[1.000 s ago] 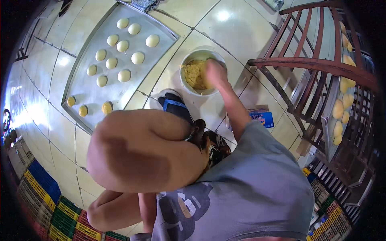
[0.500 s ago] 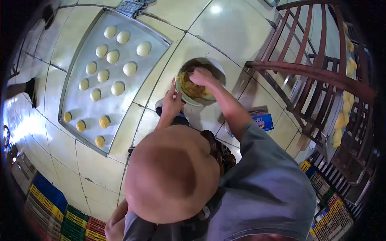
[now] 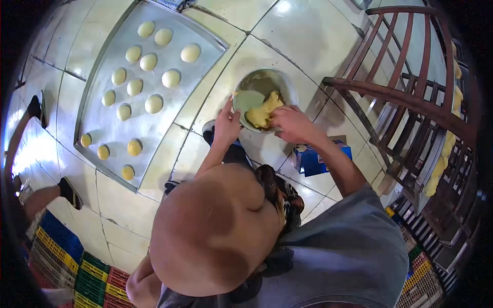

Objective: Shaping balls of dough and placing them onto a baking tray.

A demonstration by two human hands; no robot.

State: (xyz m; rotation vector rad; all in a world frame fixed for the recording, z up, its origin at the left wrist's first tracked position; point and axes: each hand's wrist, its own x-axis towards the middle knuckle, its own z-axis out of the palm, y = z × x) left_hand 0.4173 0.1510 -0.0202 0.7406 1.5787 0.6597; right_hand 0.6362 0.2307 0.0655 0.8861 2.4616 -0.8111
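A pale round bowl (image 3: pixel 292 88) stands on the tiled floor in front of me, with brownish residue along its inner wall. My left hand (image 3: pixel 226 124) grips the bowl's left rim, fingertips at the edge. At the right side of the bowl, my right hand (image 3: pixel 295 124) has its fingers closed on a thick, soft yellow mass (image 3: pixel 264 111), like dough or paste. The mass is bunched up inside the bowl, and my fingertips are partly hidden by it. Left of it, a smooth pale green area (image 3: pixel 249 99) shows; whether it is bowl wall or a scraper, I cannot tell.
Left lies a large metal tray (image 3: pixel 120 138) with several pale dough balls (image 3: pixel 153 104) and several smaller yellow balls (image 3: pixel 134 147). A blue box (image 3: pixel 314 160) stands below my right forearm. A dark red rack (image 3: pixel 395 91) fills the right. Another person's feet (image 3: pixel 69 193) are at far left, near stacked crates (image 3: pixel 92 277).
My right hand has moved from inside the bowl toward its right side, gathering the yellow mass into a lump. The pale green area now shows. Another person's feet have shifted at the left.
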